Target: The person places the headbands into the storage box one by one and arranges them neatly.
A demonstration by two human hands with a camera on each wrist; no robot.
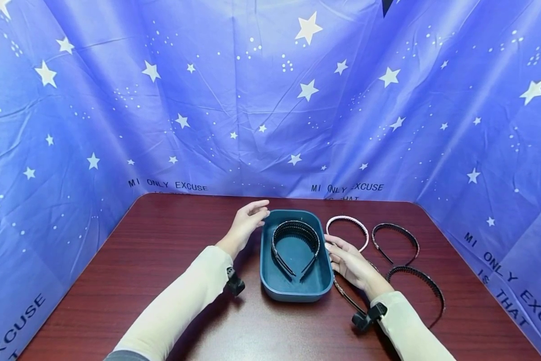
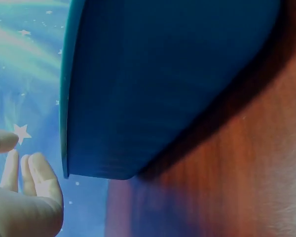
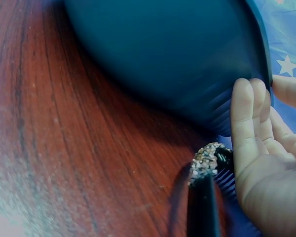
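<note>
Your right hand (image 1: 349, 261) lies open, fingers straight against the right wall of the tray (image 1: 267, 271), a deep teal, round-cornered tub mid-table (image 1: 162, 260) holding a black toothed headband (image 1: 295, 243). Farther off, your left hand (image 1: 247, 223) hovers open beside its far-left corner.

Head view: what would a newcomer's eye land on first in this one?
First the blue star-printed cloth that walls in the dark red table. Then the teal tray at the table's middle, with a black toothed headband lying in it. The left hand is by the tray's left rim and the right hand at its right wall, with more headbands spread on the table to the right.
</note>
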